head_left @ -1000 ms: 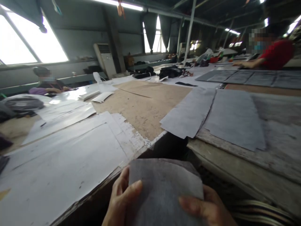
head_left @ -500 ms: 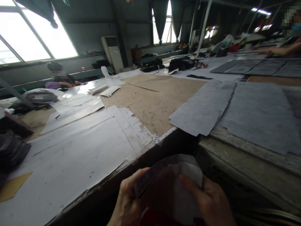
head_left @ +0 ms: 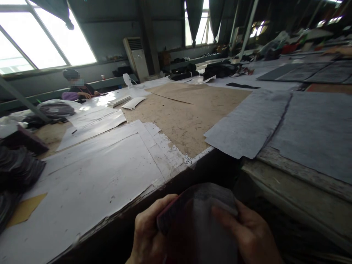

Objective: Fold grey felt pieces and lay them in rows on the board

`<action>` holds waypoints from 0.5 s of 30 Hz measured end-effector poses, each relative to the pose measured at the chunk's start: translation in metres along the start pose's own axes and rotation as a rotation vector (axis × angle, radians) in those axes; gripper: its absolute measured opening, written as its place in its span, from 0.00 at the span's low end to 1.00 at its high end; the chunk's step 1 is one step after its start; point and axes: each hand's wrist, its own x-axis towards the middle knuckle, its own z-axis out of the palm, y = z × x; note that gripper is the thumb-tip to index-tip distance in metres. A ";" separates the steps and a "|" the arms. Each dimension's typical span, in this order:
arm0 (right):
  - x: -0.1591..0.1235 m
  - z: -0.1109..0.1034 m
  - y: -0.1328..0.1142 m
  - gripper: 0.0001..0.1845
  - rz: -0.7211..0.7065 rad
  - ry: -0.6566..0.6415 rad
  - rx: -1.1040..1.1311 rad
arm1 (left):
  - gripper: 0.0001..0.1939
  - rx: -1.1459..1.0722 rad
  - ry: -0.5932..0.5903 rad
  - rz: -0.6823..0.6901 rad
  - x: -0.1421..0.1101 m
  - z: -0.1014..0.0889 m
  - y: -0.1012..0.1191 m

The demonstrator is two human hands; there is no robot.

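Observation:
A stack of cut fabric pieces (head_left: 202,216), dark reddish and grey with many thin layers, is bowed upward between my hands at the bottom of the head view. My left hand (head_left: 151,229) is closed around its left edge. On the other side my right hand (head_left: 249,233) grips the right edge, the thumb lying over the grey upper face. The stack is held in front of the table edge, over a dark gap. Its lower part is dim and slightly blurred, and most fingers are hidden behind it.
White paper sheets (head_left: 104,172) and brown board (head_left: 187,113) cover the table. Grey sheets (head_left: 247,124) overhang its edge at the right. Dark stacked pieces (head_left: 19,168) and a yellow card (head_left: 27,209) lie left. A masked person (head_left: 79,88) sits across the table; another person's arm (head_left: 339,51) shows far right.
The surroundings have shifted slightly rightward in the view. The stack's upper edge looks more evenly rounded, its layers closer together at the left. Both hands keep hold of it.

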 end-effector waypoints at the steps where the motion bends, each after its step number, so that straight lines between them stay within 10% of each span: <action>1: -0.003 0.001 0.006 0.15 -0.155 0.112 -0.167 | 0.13 -0.113 -0.024 -0.098 0.001 0.000 -0.001; 5: -0.007 0.007 0.021 0.14 -0.538 0.384 -0.439 | 0.11 -0.482 -0.039 -0.415 0.005 0.000 -0.004; 11: 0.008 0.013 -0.021 0.20 0.060 -0.031 0.089 | 0.12 -0.096 0.079 -0.212 0.005 -0.004 0.005; 15: 0.016 0.020 -0.045 0.21 0.001 -0.117 0.039 | 0.13 0.122 0.164 0.056 0.004 -0.017 0.023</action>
